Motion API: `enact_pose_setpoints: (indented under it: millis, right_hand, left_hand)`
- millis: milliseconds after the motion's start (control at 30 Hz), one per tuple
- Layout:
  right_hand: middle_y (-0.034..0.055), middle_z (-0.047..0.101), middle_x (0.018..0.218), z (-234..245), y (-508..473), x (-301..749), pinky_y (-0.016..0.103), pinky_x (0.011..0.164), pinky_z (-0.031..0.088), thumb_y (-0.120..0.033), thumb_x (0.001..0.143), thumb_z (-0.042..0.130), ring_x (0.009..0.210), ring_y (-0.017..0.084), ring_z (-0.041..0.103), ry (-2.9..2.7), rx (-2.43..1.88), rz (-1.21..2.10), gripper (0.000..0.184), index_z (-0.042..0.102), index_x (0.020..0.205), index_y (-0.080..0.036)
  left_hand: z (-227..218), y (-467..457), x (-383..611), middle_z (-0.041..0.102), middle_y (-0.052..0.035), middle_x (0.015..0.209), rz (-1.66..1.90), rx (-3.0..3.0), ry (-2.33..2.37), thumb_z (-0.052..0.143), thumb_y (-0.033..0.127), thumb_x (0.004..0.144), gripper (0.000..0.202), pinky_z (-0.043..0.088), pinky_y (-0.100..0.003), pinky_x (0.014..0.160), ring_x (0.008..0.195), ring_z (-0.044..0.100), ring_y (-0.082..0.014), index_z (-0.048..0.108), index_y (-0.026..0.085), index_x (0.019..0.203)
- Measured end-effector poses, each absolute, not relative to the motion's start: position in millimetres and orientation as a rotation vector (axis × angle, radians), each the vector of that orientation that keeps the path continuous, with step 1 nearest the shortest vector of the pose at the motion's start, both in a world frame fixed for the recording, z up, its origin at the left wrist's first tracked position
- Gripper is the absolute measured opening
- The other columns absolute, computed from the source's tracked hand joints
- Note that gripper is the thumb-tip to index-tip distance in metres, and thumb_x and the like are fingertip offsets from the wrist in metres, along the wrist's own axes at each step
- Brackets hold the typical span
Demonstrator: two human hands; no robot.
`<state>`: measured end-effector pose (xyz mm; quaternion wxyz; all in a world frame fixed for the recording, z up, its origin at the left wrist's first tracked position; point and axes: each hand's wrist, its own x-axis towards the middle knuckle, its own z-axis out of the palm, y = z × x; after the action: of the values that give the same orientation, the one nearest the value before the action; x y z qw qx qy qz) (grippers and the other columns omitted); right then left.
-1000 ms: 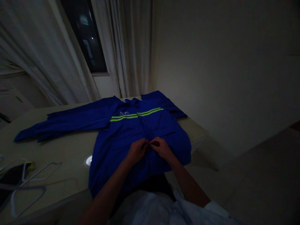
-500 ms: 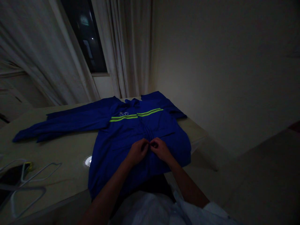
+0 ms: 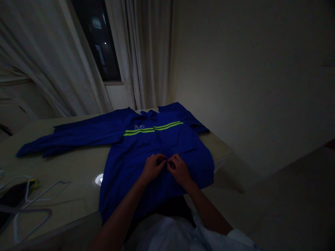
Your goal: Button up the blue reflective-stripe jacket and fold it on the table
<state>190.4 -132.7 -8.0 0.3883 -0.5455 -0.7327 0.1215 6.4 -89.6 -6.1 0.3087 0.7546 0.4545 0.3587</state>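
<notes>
A blue work jacket with lime-yellow stripes across the chest lies front side up, collar at the far end and sleeves out to the sides. Its lower hem hangs over the near edge of the table. Around the middle of the front opening, my left hand pinches the jacket's left-hand front edge between thumb and fingers. Close beside it my right hand pinches the other edge, the fingertips of both hands nearly meeting. Whatever small fastening may lie between the fingertips is hidden and too dark to make out.
The pale table carries white hangers and a dark object with a yellow end at the left. A bright round spot shows beside the jacket. Curtains, a window and a wall stand behind.
Both hands stay at the same place on the jacket front, with only slight finger movement. The whole view has shifted a little.
</notes>
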Motion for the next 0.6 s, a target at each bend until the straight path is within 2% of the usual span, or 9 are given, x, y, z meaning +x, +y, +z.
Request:
enact_pose_setpoints:
  millis: [200,367,500,600]
  right_hand:
    - [0.0050,0.068,0.109,-13,-136,190,0.025,0.071,0.052,-0.017,0.097,0.062,0.084,0.016,0.068,-2.004,-1.363,0.096,0.014,0.071,0.104,-0.024]
    - [0.0077,0.071,0.109,-9,-133,194,0.024,0.073,0.051,-0.014,0.100,0.057,0.086,0.016,0.070,-2.136,-1.246,-0.055,0.023,0.073,0.112,-0.023]
    - [0.0070,0.071,0.107,-4,-131,196,0.027,0.079,0.054,-0.017,0.097,0.061,0.089,0.017,0.070,-2.044,-1.195,0.137,0.017,0.074,0.107,-0.023]
    - [0.0039,0.069,0.100,0,-129,197,0.028,0.073,0.054,-0.021,0.090,0.071,0.081,0.016,0.067,-1.802,-1.252,0.422,0.009,0.073,0.098,-0.022]
  left_hand:
    - [-17,-68,8,0.076,-0.0036,0.086,0.939,1.587,0.953,0.073,0.029,0.077,0.020,0.052,-0.029,0.077,0.080,0.070,-0.0186,0.073,0.019,0.095]
    - [-8,-58,15,0.065,0.0036,0.064,0.882,1.337,1.031,0.083,0.026,0.064,0.028,0.041,-0.023,0.057,0.057,0.058,-0.0123,0.068,0.018,0.087]
    - [-3,-62,19,0.061,0.0054,0.059,0.915,1.278,1.100,0.082,0.026,0.062,0.029,0.034,-0.021,0.051,0.050,0.051,-0.0099,0.065,0.019,0.084]
    - [-5,-66,19,0.061,0.0052,0.062,0.980,1.329,1.061,0.083,0.031,0.064,0.029,0.036,-0.021,0.053,0.054,0.052,-0.0098,0.065,0.019,0.084]
